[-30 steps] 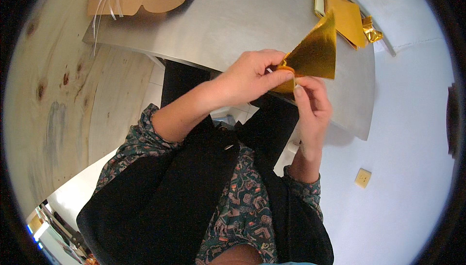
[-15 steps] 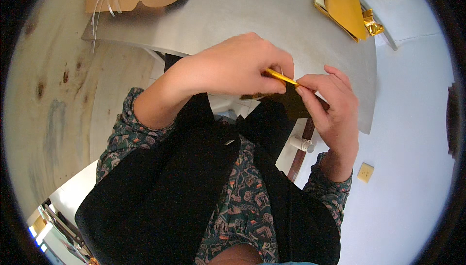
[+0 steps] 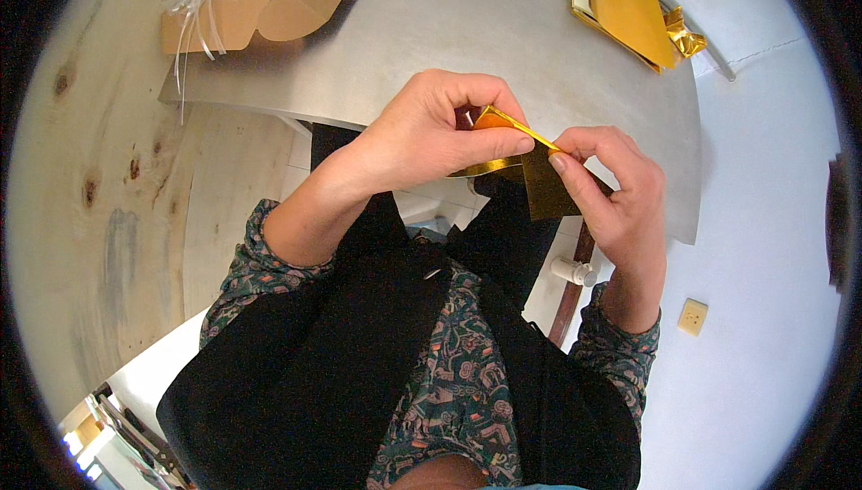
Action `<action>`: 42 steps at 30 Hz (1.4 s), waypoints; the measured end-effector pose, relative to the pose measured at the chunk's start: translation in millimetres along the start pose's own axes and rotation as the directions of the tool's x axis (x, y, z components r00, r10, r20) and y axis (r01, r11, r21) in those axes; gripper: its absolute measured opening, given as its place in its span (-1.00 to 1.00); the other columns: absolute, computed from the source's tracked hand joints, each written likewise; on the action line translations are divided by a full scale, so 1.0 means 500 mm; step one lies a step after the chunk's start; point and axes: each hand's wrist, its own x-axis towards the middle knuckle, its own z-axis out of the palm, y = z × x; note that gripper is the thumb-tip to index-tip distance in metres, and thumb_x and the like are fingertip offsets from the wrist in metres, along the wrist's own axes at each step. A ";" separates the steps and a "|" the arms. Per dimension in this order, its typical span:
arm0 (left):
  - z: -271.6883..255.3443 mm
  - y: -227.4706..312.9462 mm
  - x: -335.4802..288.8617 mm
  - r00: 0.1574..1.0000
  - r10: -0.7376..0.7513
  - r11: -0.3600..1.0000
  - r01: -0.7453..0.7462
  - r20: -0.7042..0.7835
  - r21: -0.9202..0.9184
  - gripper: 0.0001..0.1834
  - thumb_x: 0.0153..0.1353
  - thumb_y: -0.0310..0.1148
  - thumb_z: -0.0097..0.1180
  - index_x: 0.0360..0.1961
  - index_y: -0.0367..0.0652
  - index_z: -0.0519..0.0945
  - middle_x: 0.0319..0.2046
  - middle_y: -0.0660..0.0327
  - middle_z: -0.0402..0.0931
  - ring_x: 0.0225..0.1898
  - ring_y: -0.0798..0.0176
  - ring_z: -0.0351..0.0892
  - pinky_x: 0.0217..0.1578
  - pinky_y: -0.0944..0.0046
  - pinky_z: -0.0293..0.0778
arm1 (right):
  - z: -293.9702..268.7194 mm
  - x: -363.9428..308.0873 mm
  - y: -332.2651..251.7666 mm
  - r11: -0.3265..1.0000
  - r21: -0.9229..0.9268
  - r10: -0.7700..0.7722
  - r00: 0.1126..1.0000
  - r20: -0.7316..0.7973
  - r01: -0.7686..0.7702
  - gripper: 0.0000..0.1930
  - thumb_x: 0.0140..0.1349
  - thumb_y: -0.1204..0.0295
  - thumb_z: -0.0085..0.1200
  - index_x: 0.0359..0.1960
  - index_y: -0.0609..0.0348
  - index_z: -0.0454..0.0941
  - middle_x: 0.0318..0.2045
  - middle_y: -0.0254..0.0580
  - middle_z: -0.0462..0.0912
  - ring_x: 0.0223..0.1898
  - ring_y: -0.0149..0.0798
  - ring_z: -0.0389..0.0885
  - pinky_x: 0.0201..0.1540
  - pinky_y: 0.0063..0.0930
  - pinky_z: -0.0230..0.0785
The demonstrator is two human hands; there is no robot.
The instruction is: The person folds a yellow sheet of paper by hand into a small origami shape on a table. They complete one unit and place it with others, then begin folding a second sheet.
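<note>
A flat brown cardboard package (image 3: 260, 5) lies at the grey table's (image 3: 431, 32) far-left edge.

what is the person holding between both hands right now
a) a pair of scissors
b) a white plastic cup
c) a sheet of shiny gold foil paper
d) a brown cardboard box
c: the left hand and right hand both pinch a folded piece of gold foil paper in front of the grey table; the cardboard pieces lie untouched at the table's far left edge.
</note>
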 end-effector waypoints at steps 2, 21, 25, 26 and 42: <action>0.000 0.000 -0.001 1.000 -0.007 1.000 0.007 -0.001 -0.005 -0.89 0.35 -0.40 0.35 -0.23 -0.21 0.71 -0.45 0.43 0.62 -0.43 0.63 0.51 -0.44 0.54 0.41 | 0.000 0.002 0.000 1.000 0.017 0.005 1.000 0.014 -0.005 -0.88 0.19 0.53 0.33 -0.25 0.18 0.68 -0.36 -0.16 0.71 -0.31 -0.14 0.66 -0.20 -0.32 0.48; 0.014 0.002 -0.012 0.998 0.030 0.997 -0.026 -0.062 0.072 -0.84 0.39 -0.33 0.32 -0.22 -0.22 0.73 -0.48 0.39 0.63 -0.45 0.62 0.51 -0.46 0.51 0.40 | 0.013 0.004 0.006 0.988 0.154 -0.005 1.000 0.031 0.001 -0.91 0.21 0.54 0.31 -0.26 0.24 0.70 -0.39 -0.17 0.69 -0.31 -0.23 0.62 -0.20 -0.39 0.45; 0.018 0.001 -0.013 0.996 0.041 0.991 -0.030 -0.083 0.129 -0.80 0.40 -0.29 0.30 -0.25 -0.22 0.73 -0.56 0.38 0.60 -0.49 0.63 0.49 -0.51 0.50 0.37 | 0.017 0.003 0.012 0.985 0.169 -0.020 0.999 0.026 0.015 -0.89 0.22 0.51 0.31 -0.25 0.24 0.70 -0.39 -0.18 0.69 -0.31 -0.23 0.61 -0.19 -0.39 0.44; 0.020 0.002 -0.014 0.995 0.046 0.988 -0.033 -0.085 0.148 -0.80 0.40 -0.29 0.30 -0.26 -0.22 0.72 -0.56 0.38 0.59 -0.50 0.62 0.48 -0.51 0.49 0.36 | 0.016 0.003 0.014 0.985 0.169 -0.021 0.999 0.027 0.016 -0.89 0.22 0.51 0.31 -0.24 0.23 0.70 -0.39 -0.18 0.69 -0.31 -0.22 0.61 -0.18 -0.39 0.44; 0.006 -0.022 0.001 0.998 -0.057 0.994 0.058 -0.014 0.089 -0.75 0.44 -0.26 0.28 -0.33 -0.21 0.69 -0.52 0.46 0.55 -0.47 0.65 0.41 -0.50 0.50 0.30 | 0.022 0.005 0.070 0.926 0.343 0.095 0.978 0.184 -0.155 -0.88 0.31 0.45 0.29 -0.24 0.24 0.69 -0.32 -0.26 0.72 -0.24 -0.35 0.61 -0.08 -0.42 0.44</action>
